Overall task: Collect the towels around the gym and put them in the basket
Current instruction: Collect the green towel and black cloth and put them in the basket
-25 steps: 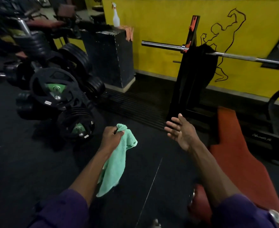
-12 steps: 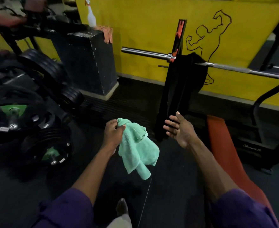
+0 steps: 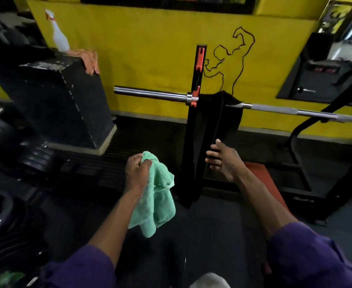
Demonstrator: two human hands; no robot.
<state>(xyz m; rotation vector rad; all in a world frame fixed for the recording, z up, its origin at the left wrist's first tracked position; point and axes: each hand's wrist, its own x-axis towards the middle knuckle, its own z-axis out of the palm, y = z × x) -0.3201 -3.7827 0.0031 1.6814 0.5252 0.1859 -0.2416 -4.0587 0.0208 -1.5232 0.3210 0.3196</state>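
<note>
Far left, an orange cloth (image 3: pixel 91 60) lies beside a spray bottle (image 3: pixel 60 39) on the black box (image 3: pixel 52 98). My left hand (image 3: pixel 136 173) is clenched on a bunched green towel (image 3: pixel 154 198), freeing the other. My right hand (image 3: pixel 220 159), fingers spread, reaches toward the black towel (image 3: pixel 218 121) draped over the barbell (image 3: pixel 150 93). No basket is visible.

Both arms reach forward from the bottom of the frame, bare below purple sleeves (image 3: pixel 83 269). The left hand (image 3: pixel 136 173), just left of center, is clenched in a fist, knuckles up, gripping a green towel (image 3: pixel 155 200). The right hand (image 3: pixel 223 160), right of center, is spread wide, fingers (image 3: pixel 211 152) pointing left, thumb up, holding nothing.
</note>
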